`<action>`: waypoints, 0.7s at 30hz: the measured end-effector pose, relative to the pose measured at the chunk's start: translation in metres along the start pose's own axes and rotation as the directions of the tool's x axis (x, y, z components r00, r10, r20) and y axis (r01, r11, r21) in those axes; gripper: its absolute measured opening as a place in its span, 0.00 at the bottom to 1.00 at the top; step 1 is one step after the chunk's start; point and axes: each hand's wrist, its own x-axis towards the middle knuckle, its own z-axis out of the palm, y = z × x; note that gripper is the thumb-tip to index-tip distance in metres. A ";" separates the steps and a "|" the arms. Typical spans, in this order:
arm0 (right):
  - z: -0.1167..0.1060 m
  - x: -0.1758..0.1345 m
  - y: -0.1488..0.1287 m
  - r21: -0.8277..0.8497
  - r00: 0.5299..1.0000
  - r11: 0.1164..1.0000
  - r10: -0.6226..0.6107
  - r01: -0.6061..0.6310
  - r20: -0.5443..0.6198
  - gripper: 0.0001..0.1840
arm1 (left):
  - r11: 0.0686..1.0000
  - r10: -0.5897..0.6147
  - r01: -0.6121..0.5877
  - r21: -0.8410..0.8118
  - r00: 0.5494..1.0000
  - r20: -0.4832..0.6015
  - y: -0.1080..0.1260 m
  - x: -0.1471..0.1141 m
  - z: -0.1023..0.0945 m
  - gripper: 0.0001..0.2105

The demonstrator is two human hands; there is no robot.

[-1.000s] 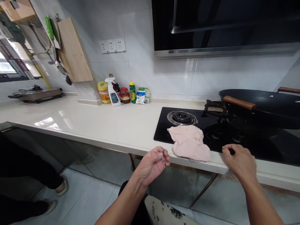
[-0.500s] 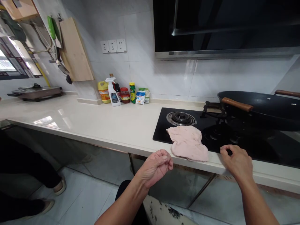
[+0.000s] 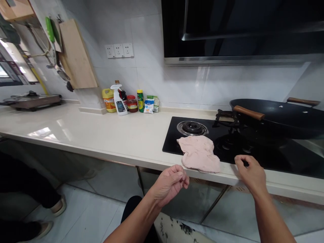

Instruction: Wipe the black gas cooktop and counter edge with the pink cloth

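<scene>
The cloth (image 3: 199, 154) seems already laid down, across the front of the stove (image 3: 170, 143) and the counter (image 3: 134, 135), while the left hand (image 3: 170, 185) and right hand (image 3: 252, 174), thumbs against fingers, pinch nothing visible; what remains I can't judge.

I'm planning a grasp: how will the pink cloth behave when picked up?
The pink cloth probably droops when lifted, given its creases and uneven outline. It looks thin, so likely light. Rolling seems unlikely: it lies flat across hob and counter.

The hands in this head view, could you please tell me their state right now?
Left hand: loosely closed near the cloth, nothing visible held.
Right hand: loosely closed, palm hidden, nothing visible held.
</scene>
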 end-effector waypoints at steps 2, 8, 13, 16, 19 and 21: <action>-0.009 -0.023 -0.010 0.274 0.993 0.956 0.115 -0.101 -0.034 0.19 | 0.998 -0.010 0.009 0.066 1.000 0.007 -0.006 -0.001 0.003 0.14; -0.017 -0.142 -0.045 0.636 0.924 0.676 0.202 -0.371 0.325 0.19 | 0.938 -0.130 0.140 0.318 0.990 -0.052 -0.041 0.002 0.015 0.16; -0.018 -0.181 -0.056 0.672 0.858 0.557 0.168 -0.488 0.484 0.21 | 0.877 -0.186 0.199 0.438 0.980 -0.072 -0.076 0.016 0.035 0.20; -0.030 -0.182 -0.052 0.702 0.880 0.545 0.168 -0.459 0.445 0.19 | 0.867 -0.247 0.236 0.439 0.968 -0.034 -0.092 0.025 0.050 0.22; -0.040 -0.185 -0.040 0.729 0.883 0.499 0.248 -0.468 0.398 0.18 | 0.845 -0.312 0.283 0.453 0.950 -0.013 -0.107 0.033 0.062 0.22; -0.044 -0.189 -0.029 0.739 0.881 0.482 0.291 -0.472 0.373 0.18 | 0.826 -0.365 0.323 0.461 0.931 0.002 -0.118 0.036 0.068 0.22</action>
